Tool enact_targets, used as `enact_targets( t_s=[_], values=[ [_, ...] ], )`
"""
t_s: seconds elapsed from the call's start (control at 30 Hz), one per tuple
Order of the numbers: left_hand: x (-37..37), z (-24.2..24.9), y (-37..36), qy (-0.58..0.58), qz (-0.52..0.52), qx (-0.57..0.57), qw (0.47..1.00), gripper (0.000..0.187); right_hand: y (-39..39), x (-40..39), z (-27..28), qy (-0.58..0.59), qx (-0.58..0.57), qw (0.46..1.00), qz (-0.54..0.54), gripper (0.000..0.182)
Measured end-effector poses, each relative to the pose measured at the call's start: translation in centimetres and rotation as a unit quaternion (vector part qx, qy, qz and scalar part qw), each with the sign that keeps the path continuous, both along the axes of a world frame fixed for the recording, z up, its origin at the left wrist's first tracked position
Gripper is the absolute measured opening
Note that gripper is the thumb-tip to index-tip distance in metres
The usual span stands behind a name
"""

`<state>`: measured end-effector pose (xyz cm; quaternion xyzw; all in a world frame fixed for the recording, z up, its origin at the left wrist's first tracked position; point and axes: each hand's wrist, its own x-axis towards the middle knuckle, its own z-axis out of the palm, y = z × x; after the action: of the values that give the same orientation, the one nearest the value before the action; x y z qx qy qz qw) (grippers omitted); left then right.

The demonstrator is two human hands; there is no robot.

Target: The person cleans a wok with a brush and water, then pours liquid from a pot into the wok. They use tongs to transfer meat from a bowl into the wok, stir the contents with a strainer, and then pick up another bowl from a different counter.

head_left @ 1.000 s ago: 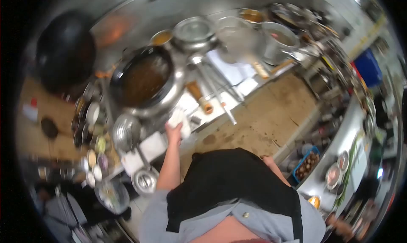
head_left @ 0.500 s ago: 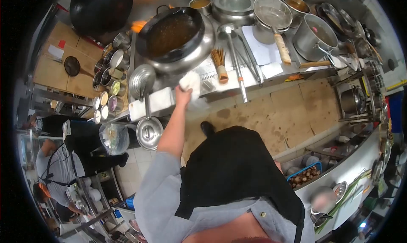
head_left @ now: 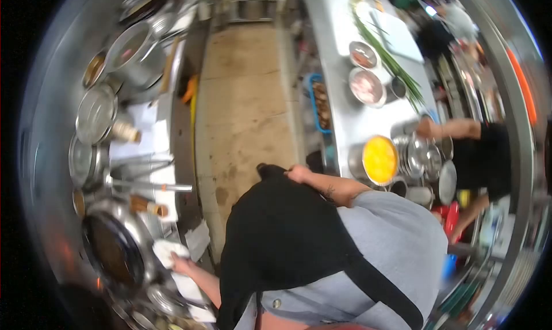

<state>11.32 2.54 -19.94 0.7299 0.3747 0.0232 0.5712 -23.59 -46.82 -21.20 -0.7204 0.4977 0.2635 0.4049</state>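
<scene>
My left hand (head_left: 181,264) is closed around a white cloth (head_left: 168,249) at the front edge of the stove counter. Beside it, a black wok (head_left: 118,250) with dark liquid sits on the burner. A bamboo brush (head_left: 148,206) and a long-handled ladle (head_left: 150,185) lie on the counter beyond the cloth. My right hand (head_left: 298,173) is at the front of my black apron (head_left: 282,232), its fingers curled on the fabric near the edge.
On the right, a steel counter (head_left: 340,48) bears a pot of yellow contents (head_left: 379,159), a bowl of pale pink food (head_left: 366,87) and green stalks (head_left: 397,71). A co-worker's arm (head_left: 457,128) reaches over metal bowls. A blue basket (head_left: 314,108) stands below the counter edge.
My view and body have turned right, so the stove is now on my left and the steel counter on my right. My right hand has come into view at the apron. The cloth stays in my left hand.
</scene>
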Motion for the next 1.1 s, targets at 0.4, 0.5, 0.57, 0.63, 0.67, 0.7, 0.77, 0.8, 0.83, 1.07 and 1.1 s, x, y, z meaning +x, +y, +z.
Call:
enact_targets(
  t_s=[0.4,0.5,0.57,0.63,0.67,0.7,0.77,0.8,0.83,1.07,1.1],
  values=[
    [-3.7,-0.4,3.0,-0.066,-0.142,0.147,0.977,0.043,8.3,-7.5,-9.2,-0.048,0.047,0.998,0.003,0.057],
    [-6.7,0.9,-0.1,-0.146,-0.129,0.219,0.956,0.045,8.5,-6.6,-6.8,-0.045,0.054,0.993,0.100,0.054],
    [-6.8,2.4,-0.8,-0.158,-0.200,0.219,0.942,0.046,9.2,-6.2,-3.7,-0.057,0.092,0.990,0.085,0.053],
    [-6.4,6.6,-4.4,-0.206,-0.248,0.252,0.912,0.039,8.8,-4.5,1.0,-0.094,0.154,0.983,-0.041,0.049],
    [-6.1,8.3,-5.8,-0.219,-0.260,0.219,0.915,0.038,8.4,-3.9,2.2,-0.119,0.192,0.967,-0.120,0.046],
    [-5.7,9.6,-7.0,-0.232,-0.272,0.188,0.915,0.036,8.7,-3.7,2.2,-0.157,0.252,0.927,-0.227,0.041],
    [-5.7,11.7,-8.6,-0.232,-0.290,0.154,0.916,0.035,7.3,-2.0,3.2,-0.159,0.288,0.896,-0.298,0.037],
    [-5.8,12.3,-9.5,-0.232,-0.291,0.137,0.918,0.034,4.9,-0.1,4.9,-0.124,0.264,0.920,-0.263,0.039],
    [-5.7,12.5,-10.6,-0.236,-0.294,0.120,0.918,0.034,2.3,1.9,6.2,-0.092,0.237,0.940,-0.229,0.041],
    [-5.7,9.7,-16.9,-0.283,-0.349,0.013,0.893,0.023,-22.4,6.8,9.8,-0.499,0.149,0.667,-0.532,0.062],
    [-6.1,10.1,-18.6,-0.266,-0.400,0.004,0.877,0.023,-25.4,6.8,10.4,-0.522,0.129,0.630,-0.561,0.066]
  ],
)
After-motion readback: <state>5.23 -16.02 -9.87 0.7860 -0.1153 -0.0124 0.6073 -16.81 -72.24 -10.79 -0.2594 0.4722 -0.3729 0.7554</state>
